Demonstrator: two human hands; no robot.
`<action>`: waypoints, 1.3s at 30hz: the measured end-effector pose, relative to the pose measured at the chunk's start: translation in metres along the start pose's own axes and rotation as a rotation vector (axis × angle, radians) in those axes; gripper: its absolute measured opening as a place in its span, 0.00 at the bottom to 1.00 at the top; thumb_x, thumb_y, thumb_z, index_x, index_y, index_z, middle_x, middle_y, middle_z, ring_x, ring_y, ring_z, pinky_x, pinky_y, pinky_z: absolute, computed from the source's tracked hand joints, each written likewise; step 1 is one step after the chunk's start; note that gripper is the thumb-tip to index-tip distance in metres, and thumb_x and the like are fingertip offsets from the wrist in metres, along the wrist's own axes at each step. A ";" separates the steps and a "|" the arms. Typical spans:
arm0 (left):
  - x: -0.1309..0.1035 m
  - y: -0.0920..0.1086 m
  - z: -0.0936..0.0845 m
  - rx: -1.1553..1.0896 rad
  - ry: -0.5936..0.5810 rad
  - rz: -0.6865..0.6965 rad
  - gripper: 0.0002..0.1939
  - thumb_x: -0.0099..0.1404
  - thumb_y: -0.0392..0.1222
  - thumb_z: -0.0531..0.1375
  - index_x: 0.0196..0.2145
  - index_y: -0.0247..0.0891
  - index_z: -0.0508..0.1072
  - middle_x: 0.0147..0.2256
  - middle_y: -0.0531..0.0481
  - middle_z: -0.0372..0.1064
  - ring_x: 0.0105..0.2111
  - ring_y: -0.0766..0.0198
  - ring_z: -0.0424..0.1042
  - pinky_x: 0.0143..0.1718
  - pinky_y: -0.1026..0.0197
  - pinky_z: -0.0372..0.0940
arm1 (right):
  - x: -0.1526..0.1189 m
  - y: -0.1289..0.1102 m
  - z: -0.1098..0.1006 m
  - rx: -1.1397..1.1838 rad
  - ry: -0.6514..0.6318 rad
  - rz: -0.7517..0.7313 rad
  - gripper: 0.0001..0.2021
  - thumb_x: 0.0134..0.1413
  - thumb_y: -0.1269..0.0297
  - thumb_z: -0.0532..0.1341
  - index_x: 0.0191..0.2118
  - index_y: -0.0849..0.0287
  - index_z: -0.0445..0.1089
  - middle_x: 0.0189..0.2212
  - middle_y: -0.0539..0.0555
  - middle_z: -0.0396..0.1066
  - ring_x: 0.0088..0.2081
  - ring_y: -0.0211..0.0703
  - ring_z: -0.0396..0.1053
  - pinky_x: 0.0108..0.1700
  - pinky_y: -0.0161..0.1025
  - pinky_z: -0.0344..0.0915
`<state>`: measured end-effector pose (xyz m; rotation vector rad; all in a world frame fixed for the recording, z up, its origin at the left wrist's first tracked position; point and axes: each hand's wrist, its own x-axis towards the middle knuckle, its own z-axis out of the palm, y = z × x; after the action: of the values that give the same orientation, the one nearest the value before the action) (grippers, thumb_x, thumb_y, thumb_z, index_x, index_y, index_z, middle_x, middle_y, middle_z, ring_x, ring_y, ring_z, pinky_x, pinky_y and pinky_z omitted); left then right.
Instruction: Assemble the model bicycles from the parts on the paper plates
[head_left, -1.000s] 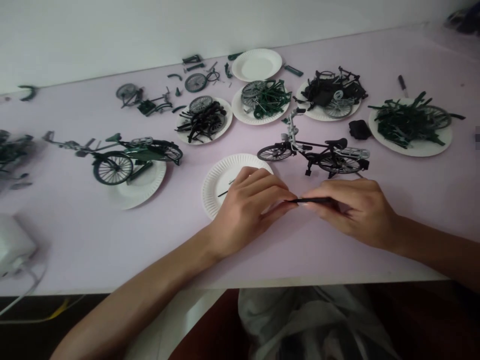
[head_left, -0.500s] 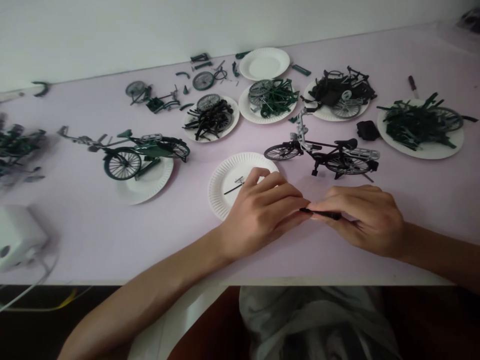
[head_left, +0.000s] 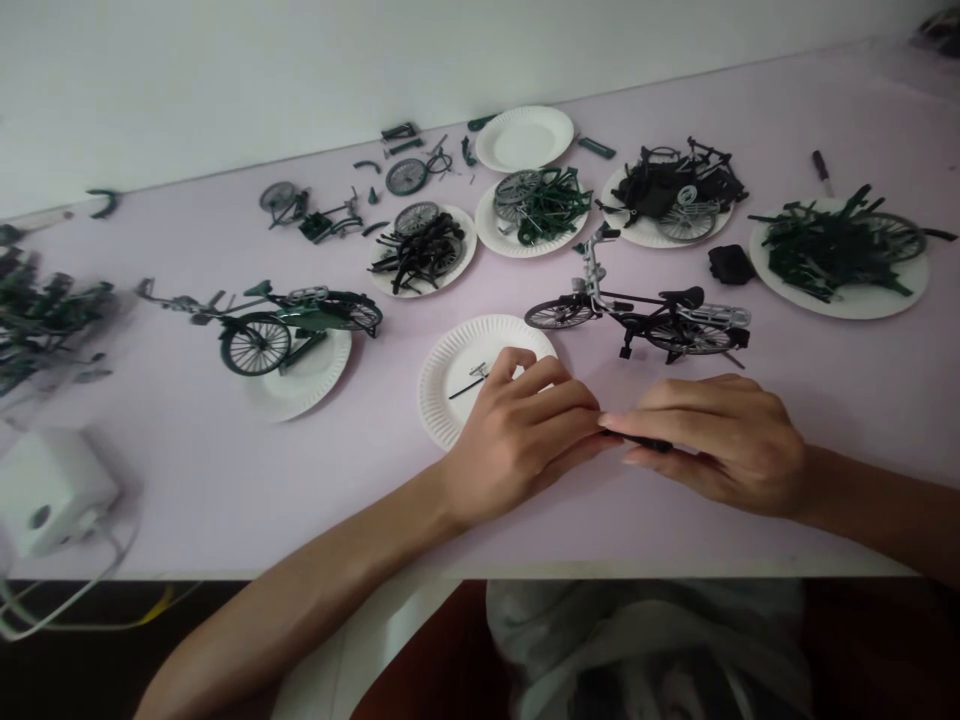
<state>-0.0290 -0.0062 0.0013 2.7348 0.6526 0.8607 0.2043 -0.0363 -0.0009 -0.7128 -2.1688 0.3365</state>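
Observation:
Between my two hands, over the front part of the table, is a small, dark, narrow part (head_left: 646, 440); its kind I cannot make out. My left hand (head_left: 525, 435) pinches its left end, fingers curled. On the other end, the thumb and fingers of my right hand (head_left: 724, 440) are closed. Partly behind my left hand lies a white paper plate (head_left: 439, 400) bearing a thin black rod (head_left: 466, 388) and a small grey piece. Just beyond my hands stands a black model bicycle (head_left: 652, 318) with silver handlebars and rear rack.
A green model bicycle (head_left: 304, 312) rests partly over another plate (head_left: 326, 385) at left. Plates heaped with dark bicycle parts (head_left: 424, 250) line the back. A screwdriver (head_left: 821, 170) lies at far right. A white box with cables (head_left: 56, 490) sits at the left front.
The view has shifted slightly. My right fingertips have moved a little along the dark part, which both hands still hold. The bicycles and plates stay in place.

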 end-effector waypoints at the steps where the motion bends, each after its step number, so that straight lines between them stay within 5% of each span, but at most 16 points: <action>1: 0.000 0.000 0.000 0.002 -0.007 0.000 0.08 0.75 0.44 0.61 0.38 0.39 0.74 0.36 0.51 0.79 0.35 0.60 0.69 0.40 0.53 0.55 | 0.000 0.000 0.000 0.001 -0.005 -0.008 0.09 0.70 0.66 0.62 0.51 0.61 0.75 0.34 0.52 0.79 0.31 0.34 0.74 0.34 0.31 0.71; 18: 0.000 -0.002 0.000 0.007 0.001 0.020 0.03 0.73 0.41 0.64 0.43 0.41 0.76 0.37 0.52 0.80 0.37 0.59 0.72 0.41 0.53 0.55 | -0.002 0.000 -0.002 0.094 -0.044 -0.002 0.08 0.71 0.68 0.60 0.49 0.60 0.75 0.33 0.51 0.77 0.30 0.34 0.72 0.33 0.32 0.67; 23: 0.000 -0.021 -0.029 0.152 -0.014 0.041 0.09 0.74 0.47 0.62 0.44 0.40 0.75 0.40 0.47 0.80 0.39 0.56 0.75 0.44 0.52 0.60 | -0.005 0.002 -0.005 0.077 -0.044 0.023 0.06 0.71 0.68 0.60 0.43 0.62 0.75 0.32 0.52 0.73 0.30 0.33 0.68 0.31 0.33 0.62; 29: -0.013 -0.050 -0.067 0.223 -0.156 -0.210 0.12 0.76 0.47 0.58 0.36 0.40 0.75 0.30 0.49 0.73 0.28 0.61 0.69 0.31 0.58 0.61 | -0.009 0.012 -0.004 0.085 -0.199 0.066 0.08 0.71 0.67 0.60 0.41 0.62 0.75 0.32 0.52 0.71 0.27 0.33 0.66 0.29 0.33 0.61; 39: -0.017 -0.037 -0.070 0.341 -0.495 -0.469 0.11 0.78 0.40 0.52 0.48 0.37 0.74 0.45 0.44 0.77 0.40 0.53 0.77 0.41 0.53 0.68 | -0.009 0.014 0.001 0.012 -0.281 0.143 0.08 0.71 0.67 0.60 0.41 0.61 0.76 0.38 0.52 0.74 0.30 0.33 0.70 0.33 0.35 0.64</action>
<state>-0.0955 0.0228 0.0377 2.7121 1.3354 -0.0396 0.2138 -0.0307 -0.0136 -0.8588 -2.3811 0.5528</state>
